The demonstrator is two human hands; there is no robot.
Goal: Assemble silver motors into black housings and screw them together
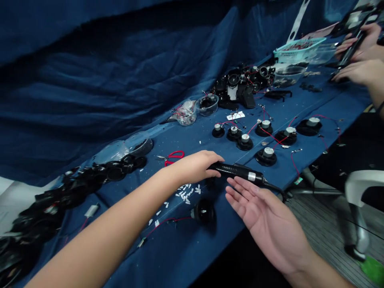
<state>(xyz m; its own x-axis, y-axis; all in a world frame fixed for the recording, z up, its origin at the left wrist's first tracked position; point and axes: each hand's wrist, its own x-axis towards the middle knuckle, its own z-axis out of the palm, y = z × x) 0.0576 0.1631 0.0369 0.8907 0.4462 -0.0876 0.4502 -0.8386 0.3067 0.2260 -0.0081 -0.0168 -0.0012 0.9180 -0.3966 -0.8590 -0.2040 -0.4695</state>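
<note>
My left hand reaches across the table, its fingers wrapped around one end of a black electric screwdriver with a cord at the other end. Palm up and fingers stretched out, my right hand is just below the corded end and holds nothing. Under my left hand lie small white plastic pieces. Closer to me, a round black part with a red wire rests on the blue cloth. Red-handled scissors lie beyond my left forearm.
Several black discs with silver motors and red wires spread to the right. Black housings are heaped behind them, near a turquoise basket. More black parts line the left. Another person's hands hold a dark tool at upper right.
</note>
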